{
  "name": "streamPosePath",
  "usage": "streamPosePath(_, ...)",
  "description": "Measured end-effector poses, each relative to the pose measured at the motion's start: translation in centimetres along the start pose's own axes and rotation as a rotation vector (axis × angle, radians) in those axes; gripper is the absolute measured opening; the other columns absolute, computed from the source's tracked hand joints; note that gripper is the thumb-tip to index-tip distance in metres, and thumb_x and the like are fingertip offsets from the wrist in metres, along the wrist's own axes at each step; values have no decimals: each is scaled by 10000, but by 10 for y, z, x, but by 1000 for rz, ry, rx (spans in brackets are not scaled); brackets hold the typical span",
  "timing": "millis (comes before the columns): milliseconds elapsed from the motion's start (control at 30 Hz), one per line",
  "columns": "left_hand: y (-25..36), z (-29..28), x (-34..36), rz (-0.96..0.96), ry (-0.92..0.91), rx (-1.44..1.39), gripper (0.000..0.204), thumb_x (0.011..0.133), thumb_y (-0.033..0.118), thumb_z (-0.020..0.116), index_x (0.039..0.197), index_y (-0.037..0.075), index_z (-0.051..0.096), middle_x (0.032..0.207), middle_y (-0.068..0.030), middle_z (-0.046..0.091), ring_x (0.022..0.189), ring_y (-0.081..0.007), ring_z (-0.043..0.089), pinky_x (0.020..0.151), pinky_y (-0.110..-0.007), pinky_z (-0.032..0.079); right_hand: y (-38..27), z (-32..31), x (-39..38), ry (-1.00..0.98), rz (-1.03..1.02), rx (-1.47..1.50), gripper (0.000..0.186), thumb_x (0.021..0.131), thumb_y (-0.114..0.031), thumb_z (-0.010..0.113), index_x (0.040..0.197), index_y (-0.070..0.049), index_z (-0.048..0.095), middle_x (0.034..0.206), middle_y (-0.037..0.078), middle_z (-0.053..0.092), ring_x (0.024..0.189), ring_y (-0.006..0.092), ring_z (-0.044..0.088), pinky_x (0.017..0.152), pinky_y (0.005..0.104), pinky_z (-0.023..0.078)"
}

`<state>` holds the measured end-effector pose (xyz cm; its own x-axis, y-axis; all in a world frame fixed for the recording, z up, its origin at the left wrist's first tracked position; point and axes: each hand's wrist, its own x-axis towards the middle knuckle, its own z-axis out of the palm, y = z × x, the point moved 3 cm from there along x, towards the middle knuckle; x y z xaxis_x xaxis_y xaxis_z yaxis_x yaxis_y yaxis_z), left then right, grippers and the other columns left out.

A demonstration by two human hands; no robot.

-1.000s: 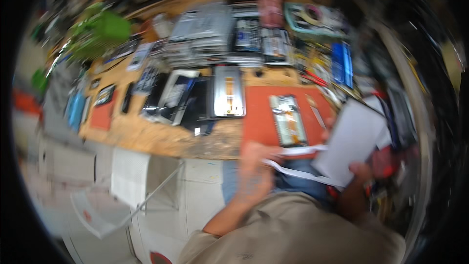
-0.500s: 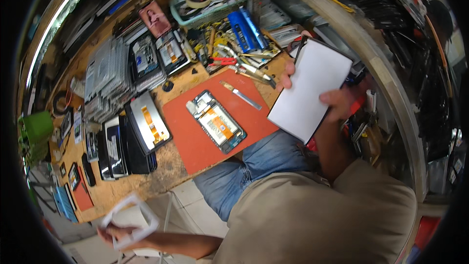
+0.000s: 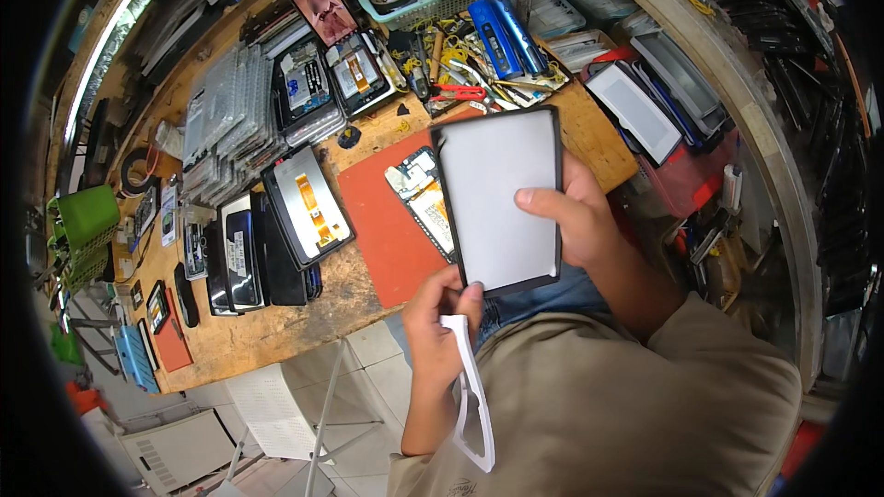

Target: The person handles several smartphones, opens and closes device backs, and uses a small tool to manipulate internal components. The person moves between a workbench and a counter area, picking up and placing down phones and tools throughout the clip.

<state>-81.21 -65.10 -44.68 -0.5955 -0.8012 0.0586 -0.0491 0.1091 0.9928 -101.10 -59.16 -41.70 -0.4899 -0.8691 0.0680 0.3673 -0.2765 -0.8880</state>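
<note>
My right hand [image 3: 585, 219] grips a flat, black-rimmed white panel [image 3: 493, 193] by its right edge, thumb lying across the white face. Whether it is a box lid or a tray I cannot tell. Closed on a white cut-out frame [image 3: 474, 410], my left hand [image 3: 440, 320] also touches the panel's lower left corner with its fingertips. The frame hangs down in front of my shirt. Behind the panel lies an opened phone [image 3: 419, 193] on an orange-red mat [image 3: 368, 221]; its right part is hidden.
Left of the mat, a screen with an orange flex cable [image 3: 313, 207] rests beside dark phone panels [image 3: 241, 262]. Stacked clear plastic cases [image 3: 226, 120] stand behind. A teal basket [image 3: 433, 9], blue cylinders [image 3: 497, 37] and red-handled pliers [image 3: 458, 92] are at the back.
The panel has moved left and turned more upright, now covering part of the phone. My left hand has come up from the lower left with the frame and reached the panel's corner.
</note>
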Motion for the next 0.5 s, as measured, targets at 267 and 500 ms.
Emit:
streamPosePath(267, 3, -3, 9, -12, 246, -35, 55, 931, 18, 637, 937, -3, 587, 732, 44, 542, 616, -12, 452, 529, -207, 351, 15, 20, -24, -228, 246, -466, 441, 947, -40, 590, 1348, 37, 424, 1075, 129, 610, 932, 157, 639, 760, 307, 547)
streamPosePath(500, -10, -9, -6, 8, 335, -42, 79, 830, -80, 559, 838, -2, 554, 747, -16, 520, 671, -71, 466, 575, -225, 351, 19, 24, -32, -301, -117, -615, 370, 886, 52, 590, 1254, 47, 549, 1030, 176, 633, 872, 245, 677, 761, 355, 557)
